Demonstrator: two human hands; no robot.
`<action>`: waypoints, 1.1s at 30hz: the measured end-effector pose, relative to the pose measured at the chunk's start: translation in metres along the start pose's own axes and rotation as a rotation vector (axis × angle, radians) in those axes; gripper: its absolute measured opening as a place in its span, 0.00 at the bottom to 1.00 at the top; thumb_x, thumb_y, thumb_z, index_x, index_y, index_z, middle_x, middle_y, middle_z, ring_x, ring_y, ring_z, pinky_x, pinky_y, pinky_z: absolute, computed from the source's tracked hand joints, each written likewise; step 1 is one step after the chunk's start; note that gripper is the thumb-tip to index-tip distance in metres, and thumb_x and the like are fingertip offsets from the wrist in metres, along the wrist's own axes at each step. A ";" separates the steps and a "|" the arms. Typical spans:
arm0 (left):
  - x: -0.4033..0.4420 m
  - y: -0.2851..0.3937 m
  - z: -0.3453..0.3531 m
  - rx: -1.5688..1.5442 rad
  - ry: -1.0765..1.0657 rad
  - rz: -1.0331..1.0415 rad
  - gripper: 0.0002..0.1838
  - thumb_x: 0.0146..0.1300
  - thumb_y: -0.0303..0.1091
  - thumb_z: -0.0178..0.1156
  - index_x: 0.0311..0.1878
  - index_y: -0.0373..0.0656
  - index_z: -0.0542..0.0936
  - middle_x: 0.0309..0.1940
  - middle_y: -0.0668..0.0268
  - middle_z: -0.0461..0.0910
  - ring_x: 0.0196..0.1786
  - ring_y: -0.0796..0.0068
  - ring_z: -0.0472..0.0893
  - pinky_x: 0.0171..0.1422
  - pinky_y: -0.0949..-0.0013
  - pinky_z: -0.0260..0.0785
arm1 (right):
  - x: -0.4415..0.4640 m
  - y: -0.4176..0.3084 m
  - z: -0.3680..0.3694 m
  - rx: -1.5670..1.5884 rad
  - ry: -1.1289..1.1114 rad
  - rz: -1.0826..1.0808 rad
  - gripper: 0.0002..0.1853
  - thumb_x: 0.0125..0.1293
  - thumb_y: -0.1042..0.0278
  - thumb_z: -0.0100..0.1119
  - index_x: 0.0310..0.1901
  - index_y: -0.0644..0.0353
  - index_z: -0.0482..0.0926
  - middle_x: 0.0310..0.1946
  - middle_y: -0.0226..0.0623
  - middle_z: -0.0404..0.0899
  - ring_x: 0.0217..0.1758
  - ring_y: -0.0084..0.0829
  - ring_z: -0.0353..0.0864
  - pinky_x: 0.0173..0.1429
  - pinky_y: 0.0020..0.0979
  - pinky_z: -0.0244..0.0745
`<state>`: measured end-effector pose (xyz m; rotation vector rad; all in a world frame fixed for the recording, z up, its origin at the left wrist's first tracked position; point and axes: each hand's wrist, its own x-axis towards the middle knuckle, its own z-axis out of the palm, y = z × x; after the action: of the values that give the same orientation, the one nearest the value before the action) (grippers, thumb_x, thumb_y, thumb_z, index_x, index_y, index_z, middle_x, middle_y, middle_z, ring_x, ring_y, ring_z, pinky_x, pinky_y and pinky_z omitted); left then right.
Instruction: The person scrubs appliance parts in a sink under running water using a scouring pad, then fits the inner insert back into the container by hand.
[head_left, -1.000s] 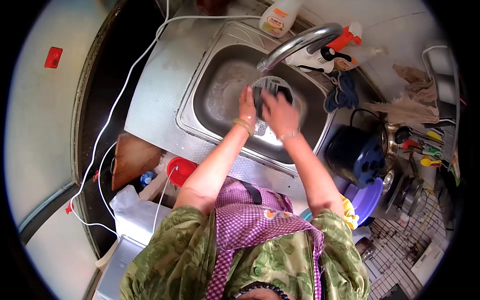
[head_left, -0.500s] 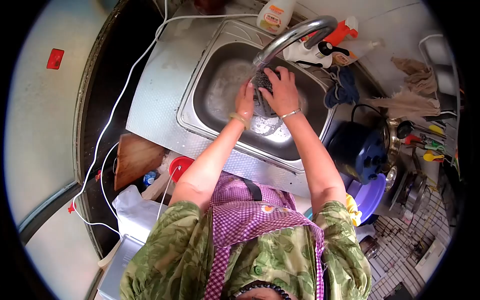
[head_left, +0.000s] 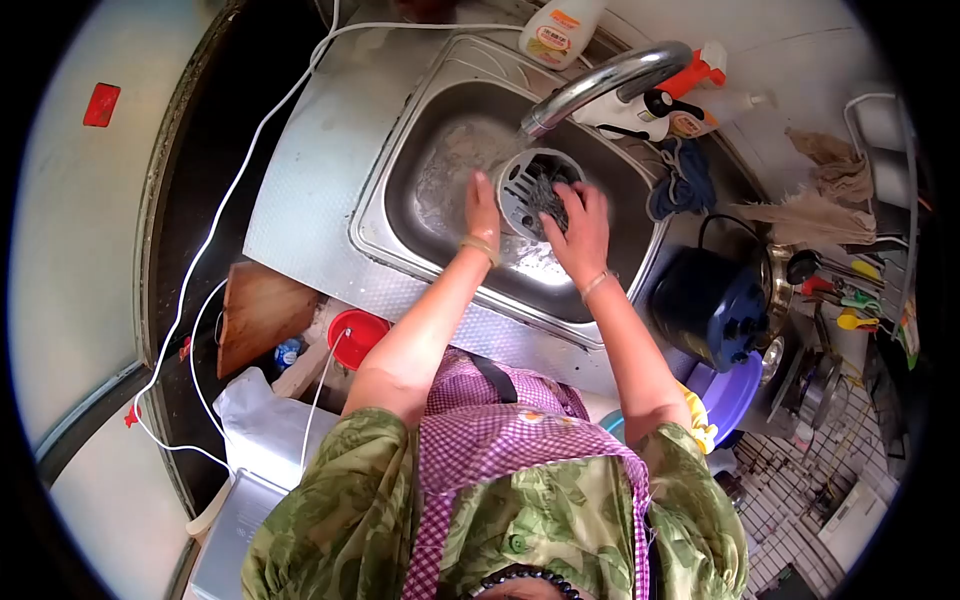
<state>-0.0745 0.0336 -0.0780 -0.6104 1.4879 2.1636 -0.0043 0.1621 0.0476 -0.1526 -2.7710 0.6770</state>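
Note:
A round, light grey slotted piece is tilted under the faucet, inside the steel sink. My left hand stands upright at its left edge, fingers together against the rim; the fingertips' far side is hidden. My right hand has its fingers curved over a dark grey mesh scrubber, which lies against the slotted face. Foamy water covers part of the sink floor.
Bottles and a white-and-black appliance stand behind the sink. Right of it are a blue cloth, a dark blue pot and a purple basin. A white cable crosses the counter's left side.
The slotted piece has turned so its light face shows. My right hand has moved slightly right and down with the scrubber. The left hand remains at the piece's left side.

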 end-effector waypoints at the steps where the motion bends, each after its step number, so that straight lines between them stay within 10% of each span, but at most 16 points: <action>1: 0.001 0.013 0.003 0.076 -0.053 0.029 0.42 0.78 0.64 0.41 0.77 0.35 0.59 0.74 0.56 0.65 0.74 0.64 0.65 0.79 0.63 0.54 | 0.005 0.001 0.005 0.000 0.024 -0.010 0.26 0.53 0.67 0.72 0.56 0.56 0.80 0.52 0.46 0.73 0.56 0.51 0.72 0.60 0.46 0.71; 4: 0.008 0.054 0.008 0.318 -0.198 0.123 0.40 0.78 0.64 0.40 0.71 0.34 0.71 0.65 0.52 0.76 0.68 0.64 0.73 0.74 0.61 0.62 | 0.027 -0.006 0.031 0.039 0.072 -0.058 0.27 0.49 0.66 0.72 0.55 0.56 0.80 0.53 0.46 0.73 0.56 0.51 0.71 0.62 0.47 0.69; 8: 0.004 0.060 0.012 -0.231 -0.194 -0.075 0.37 0.81 0.61 0.36 0.61 0.34 0.77 0.51 0.62 0.82 0.51 0.70 0.80 0.60 0.65 0.72 | 0.054 -0.029 0.055 0.171 0.062 -0.122 0.26 0.47 0.68 0.72 0.52 0.57 0.80 0.53 0.45 0.75 0.55 0.50 0.72 0.61 0.47 0.70; 15: 0.003 0.044 0.015 0.769 0.061 0.540 0.31 0.78 0.55 0.48 0.66 0.35 0.74 0.63 0.51 0.75 0.66 0.60 0.74 0.74 0.62 0.60 | 0.014 -0.025 0.003 0.078 0.337 0.165 0.22 0.50 0.69 0.72 0.50 0.58 0.81 0.53 0.45 0.75 0.56 0.49 0.73 0.61 0.45 0.72; 24: 0.034 0.019 -0.020 0.104 -0.023 0.339 0.24 0.78 0.40 0.50 0.69 0.36 0.71 0.65 0.47 0.72 0.69 0.49 0.70 0.74 0.56 0.59 | 0.034 -0.046 0.053 0.139 0.032 -0.134 0.25 0.53 0.63 0.71 0.55 0.54 0.81 0.52 0.49 0.73 0.56 0.52 0.72 0.61 0.48 0.70; 27: 0.004 0.034 -0.006 0.526 0.101 0.553 0.24 0.77 0.40 0.49 0.69 0.36 0.71 0.65 0.46 0.72 0.69 0.48 0.70 0.75 0.54 0.59 | 0.037 -0.010 0.046 -0.068 0.091 -0.144 0.22 0.52 0.67 0.70 0.51 0.55 0.82 0.50 0.47 0.75 0.54 0.49 0.74 0.59 0.46 0.72; 33: 0.008 0.021 0.021 0.320 0.112 0.585 0.28 0.76 0.42 0.50 0.72 0.34 0.68 0.67 0.46 0.72 0.71 0.48 0.69 0.77 0.56 0.56 | 0.047 0.022 0.028 0.153 0.346 0.239 0.20 0.54 0.66 0.70 0.51 0.56 0.81 0.50 0.46 0.75 0.56 0.51 0.74 0.60 0.47 0.72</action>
<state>-0.0955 0.0474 -0.0605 -0.1960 2.2339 2.2314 -0.0571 0.1769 0.0253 -0.5232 -2.3810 0.8299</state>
